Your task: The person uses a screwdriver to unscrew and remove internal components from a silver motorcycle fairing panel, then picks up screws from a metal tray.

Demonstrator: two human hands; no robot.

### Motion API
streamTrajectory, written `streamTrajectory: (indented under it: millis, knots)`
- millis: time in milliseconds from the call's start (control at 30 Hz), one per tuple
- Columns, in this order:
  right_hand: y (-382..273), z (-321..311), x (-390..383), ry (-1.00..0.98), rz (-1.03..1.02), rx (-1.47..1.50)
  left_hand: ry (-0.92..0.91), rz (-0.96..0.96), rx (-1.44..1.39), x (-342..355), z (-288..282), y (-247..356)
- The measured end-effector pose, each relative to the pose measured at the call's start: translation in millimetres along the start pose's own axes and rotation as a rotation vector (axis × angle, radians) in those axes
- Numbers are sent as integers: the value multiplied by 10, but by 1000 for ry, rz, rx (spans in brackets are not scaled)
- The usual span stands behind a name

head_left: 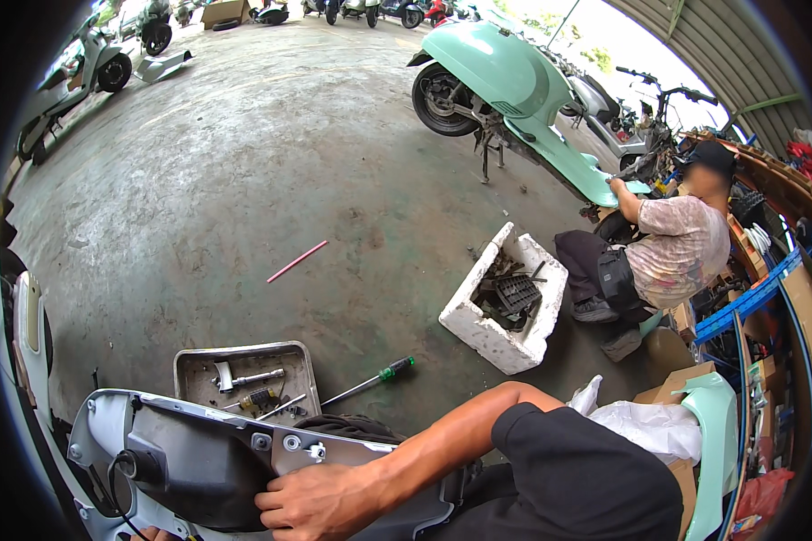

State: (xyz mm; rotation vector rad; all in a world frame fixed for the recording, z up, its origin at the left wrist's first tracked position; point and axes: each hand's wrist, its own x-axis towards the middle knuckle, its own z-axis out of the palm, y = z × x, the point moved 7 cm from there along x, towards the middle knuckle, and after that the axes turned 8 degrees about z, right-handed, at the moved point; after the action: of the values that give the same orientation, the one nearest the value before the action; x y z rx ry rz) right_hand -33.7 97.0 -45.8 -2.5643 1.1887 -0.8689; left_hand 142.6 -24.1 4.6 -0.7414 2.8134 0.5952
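Note:
A light grey scooter body panel [108,410] lies in front of me at the lower left, with a dark grey moulded plastic box [203,460] set into it. My right hand [320,500] rests at the right side of that box, its fingers curled in; whatever they grip is hidden beneath. Only a sliver of my left hand [153,535] shows at the lower edge, near the panel's left part, and its fingers are mostly out of sight. A thin black cable [113,487] loops beside a round black socket [138,464] on the box.
Beyond the panel sits a metal tray [307,361] of tools; a green-handled screwdriver [397,368] leans across its right side. A white foam box [505,352] holds dark parts. At right, a co-worker [677,243] crouches by a mint-green scooter [496,68]. A pink stick [298,261] lies on the floor.

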Motion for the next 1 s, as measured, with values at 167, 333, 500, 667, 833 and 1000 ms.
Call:
streamTrajectory:
  millis: [167,333,500,667,833,1000]
  knots:
    - [3,3,-11,-6,-2,2,3,-1,-4,3,14,-4]
    - [1,4,-6,-13,3,-3,-13,-18,-5,1,10,-16]
    - [19,18,-16,-21,-7,19,-5,-29,-10,9,-8,-8]
    - [22,48,6,3,2,-10,6,-37,-23,0,-36,-8]
    - [8,76,27,21,20,-1,8,-40,-28,-35,-55,-29]
    - [2,77,-17,27,16,-12,-13,-52,-37,-35,-11,-29]
